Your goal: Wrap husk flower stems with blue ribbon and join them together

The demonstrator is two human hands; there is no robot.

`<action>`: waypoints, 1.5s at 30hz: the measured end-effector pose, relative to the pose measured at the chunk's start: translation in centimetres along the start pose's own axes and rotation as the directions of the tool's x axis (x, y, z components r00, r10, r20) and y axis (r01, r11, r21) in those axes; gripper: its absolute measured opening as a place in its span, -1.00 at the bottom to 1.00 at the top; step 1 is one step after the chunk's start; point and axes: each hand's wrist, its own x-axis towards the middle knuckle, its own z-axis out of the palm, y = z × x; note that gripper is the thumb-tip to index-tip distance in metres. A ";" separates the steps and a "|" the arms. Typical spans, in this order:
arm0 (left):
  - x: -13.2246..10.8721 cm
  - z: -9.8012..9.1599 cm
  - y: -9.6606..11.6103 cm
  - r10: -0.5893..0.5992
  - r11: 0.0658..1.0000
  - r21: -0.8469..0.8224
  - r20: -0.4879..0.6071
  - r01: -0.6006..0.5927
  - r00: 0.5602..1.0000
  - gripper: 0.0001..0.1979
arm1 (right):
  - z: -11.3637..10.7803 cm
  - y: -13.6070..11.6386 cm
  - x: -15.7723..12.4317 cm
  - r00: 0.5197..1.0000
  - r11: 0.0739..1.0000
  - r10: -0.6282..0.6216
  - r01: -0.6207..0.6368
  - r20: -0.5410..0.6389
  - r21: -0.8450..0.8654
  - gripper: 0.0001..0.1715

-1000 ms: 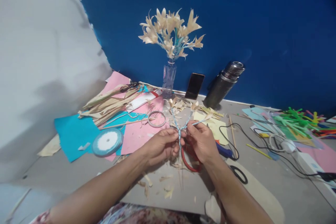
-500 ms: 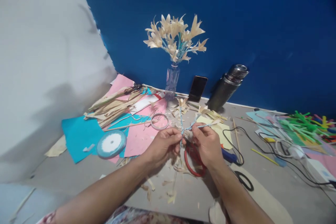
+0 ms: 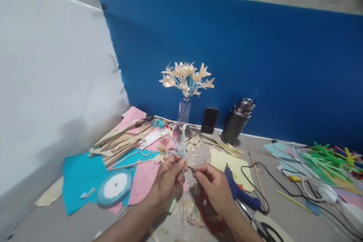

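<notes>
My left hand [image 3: 170, 177] pinches a small sprig of pale husk flowers on blue-wrapped stems [image 3: 183, 143], held upright over the table. Just right of it, my right hand [image 3: 215, 187] has its thumb and fingers closed; a thin dark sliver shows at their tips, too small to name. Below the right hand is a blurred red-handled tool [image 3: 208, 213]; whether the hand holds it is unclear. Behind the sprig stands a clear vase [image 3: 185, 110] with a bunch of similar husk flowers [image 3: 187, 77].
Blue ribbon roll [image 3: 115, 188], dried husks [image 3: 124, 138] and coloured paper [image 3: 82, 174] lie left. A phone [image 3: 210, 120] and thermos [image 3: 237, 123] lean at the back. Right are a blue glue gun [image 3: 241, 193], black-handled scissors [image 3: 269, 230], black cable [image 3: 262, 147] and pipe cleaners [image 3: 326, 159].
The view has tilted upward, so the table sits lower. The sprig has turned, its side flowers now pointing left instead of right. My right hand has drawn away from the stems.
</notes>
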 end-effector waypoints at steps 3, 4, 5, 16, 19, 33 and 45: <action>0.0 0.1 0.2 0.054 0.994 0.102 -0.064 -0.048 0.996 -0.65 | 0.2 0.0 -0.1 1.000 0.999 0.003 -0.002 0.026 -0.040 -0.79; -0.1 0.1 0.3 0.070 0.992 0.106 -0.072 -0.062 0.995 -0.67 | 0.3 0.0 -0.1 0.999 0.999 0.004 -0.003 0.044 -0.039 -0.78; -0.1 0.1 0.3 0.086 0.992 0.100 -0.072 -0.079 0.994 -0.68 | 0.4 0.1 -0.2 0.997 1.000 0.008 -0.007 0.073 -0.027 -0.77; -0.6 0.6 0.6 0.070 0.985 0.160 -0.046 -0.062 0.996 -0.71 | 0.6 0.2 -0.4 0.993 0.995 0.046 -0.054 0.106 0.079 -0.76; -0.7 0.5 0.5 0.049 0.976 0.216 -0.042 -0.039 0.998 -0.72 | 0.2 -0.1 -0.3 0.998 0.991 0.059 -0.063 0.035 0.117 -0.76; -1.9 1.5 -0.9 -0.045 0.950 0.312 0.078 0.018 0.996 -0.74 | -0.3 -0.6 0.0 0.991 0.987 0.047 -0.027 -0.126 0.157 -0.68; -1.6 1.1 -0.6 -0.095 0.981 0.178 0.121 0.072 0.988 -0.67 | -0.5 -1.2 -0.4 0.994 0.987 0.023 -0.005 -0.111 0.160 -0.68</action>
